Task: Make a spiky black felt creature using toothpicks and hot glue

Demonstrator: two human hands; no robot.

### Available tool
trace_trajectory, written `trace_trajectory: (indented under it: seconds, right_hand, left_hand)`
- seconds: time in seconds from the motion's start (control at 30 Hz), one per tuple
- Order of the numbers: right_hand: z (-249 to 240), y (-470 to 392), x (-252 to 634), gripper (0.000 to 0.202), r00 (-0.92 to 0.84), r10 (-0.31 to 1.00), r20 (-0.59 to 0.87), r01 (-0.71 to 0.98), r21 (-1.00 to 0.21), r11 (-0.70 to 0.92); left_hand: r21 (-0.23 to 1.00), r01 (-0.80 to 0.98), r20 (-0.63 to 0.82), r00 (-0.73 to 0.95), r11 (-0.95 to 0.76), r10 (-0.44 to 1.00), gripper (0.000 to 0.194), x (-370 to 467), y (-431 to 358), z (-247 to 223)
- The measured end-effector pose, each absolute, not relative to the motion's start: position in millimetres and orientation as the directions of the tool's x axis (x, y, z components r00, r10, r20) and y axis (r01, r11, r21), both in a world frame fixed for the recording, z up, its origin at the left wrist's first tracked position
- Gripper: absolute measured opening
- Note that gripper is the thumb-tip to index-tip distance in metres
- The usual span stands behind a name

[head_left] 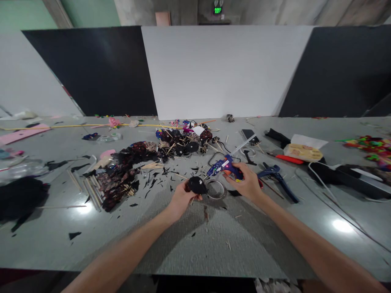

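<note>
My left hand (181, 200) is closed round a small black fabric-covered piece (197, 185) with pale specks on it, held just above the table. To its right, my right hand (248, 181) grips a blue glue gun (225, 164), whose nozzle points left and whose clear glue stick (244, 144) sticks out toward the upper right. Between the hands lies a silvery ring (215, 190). Behind the black piece is a heap of dark balls and stick wheels (183, 143).
Black scraps (152, 179) and patterned dark fabric (114, 189) lie on the left. Blue pliers (279, 179), a red-handled tool (289, 159), a wipes pack (304, 151) and loose cables are at right. Upright black and white panels (226, 69) close off the table's back.
</note>
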State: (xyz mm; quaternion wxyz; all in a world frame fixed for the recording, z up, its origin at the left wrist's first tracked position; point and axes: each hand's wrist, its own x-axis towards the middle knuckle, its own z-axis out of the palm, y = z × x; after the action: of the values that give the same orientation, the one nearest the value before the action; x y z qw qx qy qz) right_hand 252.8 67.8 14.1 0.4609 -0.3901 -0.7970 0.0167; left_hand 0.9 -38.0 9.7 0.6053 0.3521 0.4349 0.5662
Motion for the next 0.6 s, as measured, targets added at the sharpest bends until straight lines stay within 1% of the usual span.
trace_trajectory:
  seconds: [0.1,0.27,0.5,0.6]
  right_hand:
    - [15.1,64.6,250.8,0.037,-0.309,0.633,0.71,0.601,-0.37,0.708]
    - [17.2,61.5,248.6,0.035,-0.313,0.641,0.701,0.601,-0.376,0.705]
    - [17.5,60.2,247.9,0.034,-0.322,0.637,0.7,0.609,-0.362,0.706]
    - [17.1,60.9,248.7,0.032,-0.336,0.614,0.714,0.602,-0.339,0.723]
  left_hand:
    - [0.905,-0.403,-0.15,-0.006,0.135,0.989,0.03,2.4,-38.8,11.3]
    - [0.897,-0.425,-0.135,0.011,0.126,0.991,0.032,2.9,-37.5,5.3]
    - [0.918,-0.387,-0.092,0.019,0.092,0.996,0.028,-0.1,-35.9,-3.8]
    - [0.922,-0.376,-0.092,0.015,0.09,0.996,0.029,-0.5,-35.8,-4.7]
